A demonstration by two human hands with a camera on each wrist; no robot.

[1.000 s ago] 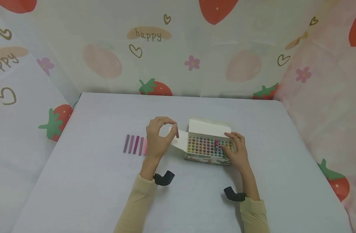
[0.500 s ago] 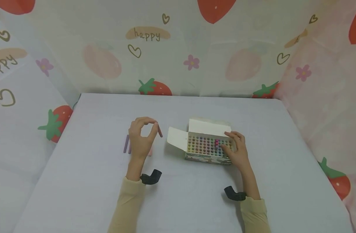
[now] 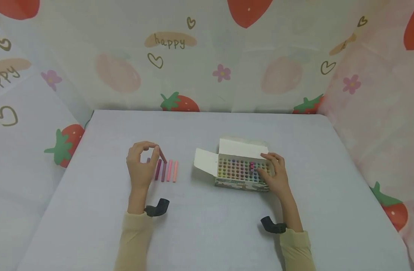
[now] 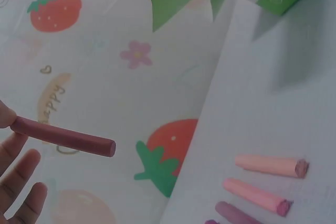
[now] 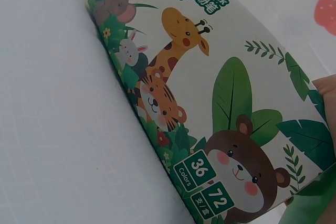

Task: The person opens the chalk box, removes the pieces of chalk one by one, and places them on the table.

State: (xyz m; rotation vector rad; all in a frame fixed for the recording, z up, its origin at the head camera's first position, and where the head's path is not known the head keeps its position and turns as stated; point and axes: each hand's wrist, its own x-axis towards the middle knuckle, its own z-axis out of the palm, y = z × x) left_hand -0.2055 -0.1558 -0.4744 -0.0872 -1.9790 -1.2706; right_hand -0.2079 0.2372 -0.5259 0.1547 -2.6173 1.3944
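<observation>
My left hand [image 3: 140, 173] pinches a reddish-brown chalk stick [image 4: 63, 136] by one end, between thumb and index finger. It hovers over a row of chalk sticks on the table, where a pink chalk stick [image 3: 169, 171] and a peach chalk stick [image 3: 175, 172] lie at the right end; darker purple ones are partly behind the hand. At the right end of an opened chalk box [image 3: 241, 185], my right hand [image 3: 277, 177] holds the box, its thumb over the inside. The box is filled with upright chalk sticks, and a few magenta ones stick up higher.
White box flaps stand open, one to the left [image 3: 206, 162] and a lid [image 3: 244, 148] at the back. The white table [image 3: 213, 233] meets a strawberry-print cloth backdrop [image 3: 193, 75] behind and at both sides.
My left hand has moved left from beside the box flap to above the row of chalk sticks, with the reddish-brown chalk in its pinch. The right hand has stayed on the box.
</observation>
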